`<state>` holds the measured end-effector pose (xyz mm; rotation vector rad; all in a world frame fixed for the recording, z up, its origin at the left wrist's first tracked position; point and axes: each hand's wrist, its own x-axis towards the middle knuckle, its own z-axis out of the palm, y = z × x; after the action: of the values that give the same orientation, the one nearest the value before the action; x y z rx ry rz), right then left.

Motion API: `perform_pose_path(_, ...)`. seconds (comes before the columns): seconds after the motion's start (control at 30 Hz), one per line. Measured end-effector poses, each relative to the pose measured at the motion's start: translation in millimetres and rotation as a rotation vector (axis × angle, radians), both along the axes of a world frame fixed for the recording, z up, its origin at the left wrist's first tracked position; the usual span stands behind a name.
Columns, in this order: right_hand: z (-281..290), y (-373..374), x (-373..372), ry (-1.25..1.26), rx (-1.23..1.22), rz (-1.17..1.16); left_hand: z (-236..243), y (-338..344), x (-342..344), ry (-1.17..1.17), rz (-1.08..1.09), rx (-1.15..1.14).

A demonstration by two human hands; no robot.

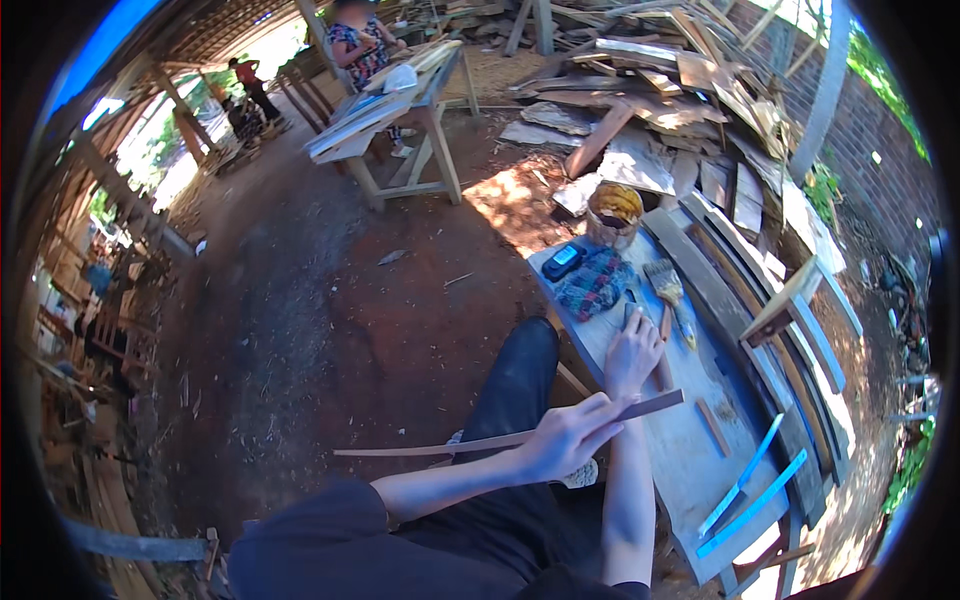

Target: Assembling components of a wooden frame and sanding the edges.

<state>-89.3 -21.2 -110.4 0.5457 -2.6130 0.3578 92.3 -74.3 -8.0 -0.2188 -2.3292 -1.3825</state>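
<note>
My left hand is closed round a long, thin wooden strip, which crosses above my lap and passes over my right forearm. Over the workbench, my right hand has its fingers curled down near a small dark item; what they grip is hidden. A brown wooden stick or handle lies partly under that hand. Beside it rests a wide paintbrush with a pale handle. A crumpled plaid cloth and a dark device with a lit screen lie just beyond.
A stained open bucket stands at the bench's far end. Blue-lit strips and a short wooden piece lie nearer. Planks line the right side. Scrap wood is piled behind. Another person stands at a far table.
</note>
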Motion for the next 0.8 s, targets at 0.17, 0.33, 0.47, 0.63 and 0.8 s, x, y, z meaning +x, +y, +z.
perform_pose_path(0.17,-7.1,22.7,-9.7,-0.103,-0.126,0.06,3.4,20.1,-5.2,0.011,-0.044,-0.08)
perform_pose_path(0.33,24.1,93.7,22.0,-0.882,-1.385,0.17,-16.3,26.8,-23.8,0.181,-0.061,-0.128)
perform_pose_path(0.47,90.3,132.5,89.6,-0.499,-1.589,0.003,-7.4,37.0,-39.3,0.172,-0.155,-0.247)
perform_pose_path(0.63,102.3,164.8,130.0,-0.445,-1.264,0.028,-25.1,49.7,-47.5,0.198,-0.238,-0.323)
perform_pose_path(0.8,86.3,173.4,128.5,-0.358,-1.19,-0.137,-28.5,66.4,-36.1,0.25,-0.332,-0.249)
